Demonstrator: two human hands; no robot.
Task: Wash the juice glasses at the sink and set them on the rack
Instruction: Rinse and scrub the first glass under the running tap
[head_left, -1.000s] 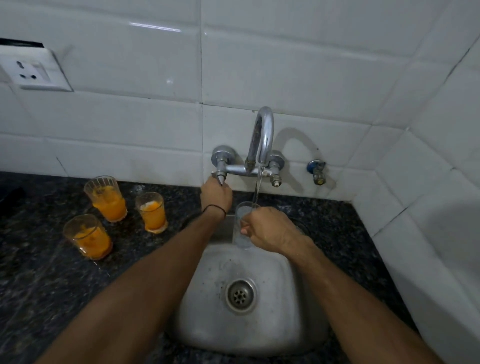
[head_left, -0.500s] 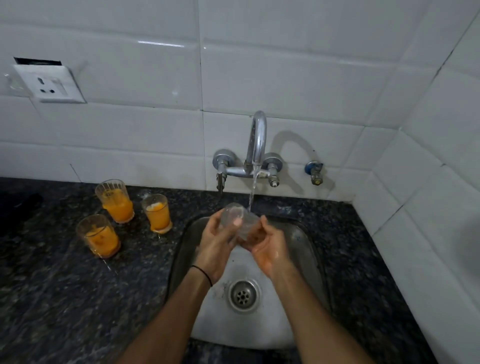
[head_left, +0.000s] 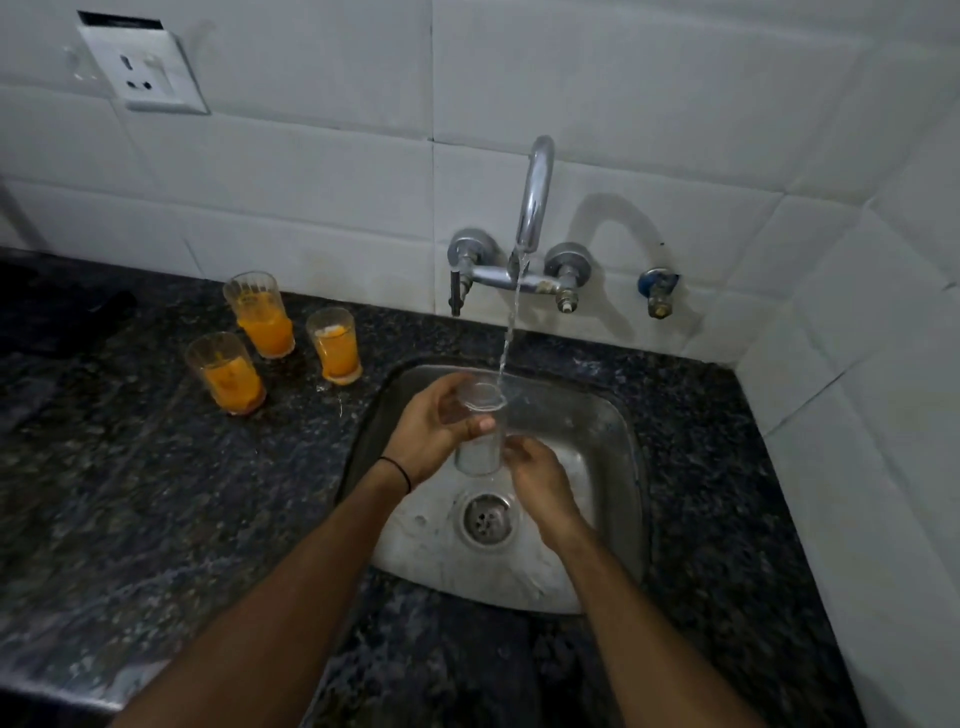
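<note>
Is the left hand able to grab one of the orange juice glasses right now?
Probably not yet. The left hand is busy gripping the clear glass under the running water. The counter between it and the nearest juice glass looks free, so it would have to let go first.

A clear, wet glass tumbler (head_left: 479, 431) over a dull, scuffed stainless-steel sink (head_left: 613, 431); a polished chrome tap (head_left: 535, 197) on glossy white ceramic wall tiles (head_left: 311, 171); three ribbed clear glasses (head_left: 260, 317) of orange juice near the back edge of a speckled, polished dark granite counter (head_left: 130, 493); a smooth white plastic socket plate (head_left: 143, 73).
</note>
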